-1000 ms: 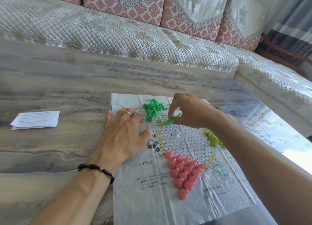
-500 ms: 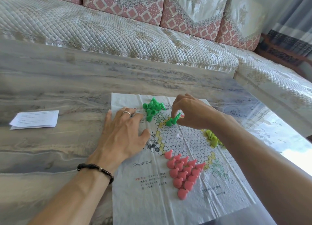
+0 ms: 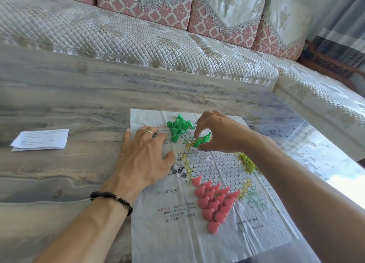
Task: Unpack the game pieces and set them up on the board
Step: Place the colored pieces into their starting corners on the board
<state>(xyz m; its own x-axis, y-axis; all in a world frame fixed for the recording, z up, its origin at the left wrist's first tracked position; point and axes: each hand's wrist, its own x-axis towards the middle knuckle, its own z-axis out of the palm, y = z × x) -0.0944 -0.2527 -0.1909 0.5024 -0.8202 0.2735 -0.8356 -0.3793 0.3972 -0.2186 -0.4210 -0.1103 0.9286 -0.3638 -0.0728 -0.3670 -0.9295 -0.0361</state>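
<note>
- Two green pieces (image 3: 202,140) lie tipped at the board's (image 3: 197,241) far end, long axes slanting up to the right.
- Right hand (image 3: 223,133) arches directly over them; its fingers (image 3: 197,131) are pinched on the pair.
- Left hand (image 3: 145,156) lies flat with fingers spread, pinning the board's left edge to the counter (image 3: 59,97).
- The green heap (image 3: 178,127) sits just left, nearer the left hand.

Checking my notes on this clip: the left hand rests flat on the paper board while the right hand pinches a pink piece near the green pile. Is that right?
Not quite. The head view shows the right hand pinching a green piece, not a pink one. The pink pieces sit untouched in a triangle lower on the paper board. The rest holds: the left hand lies flat on the board, near the green pile.
</note>
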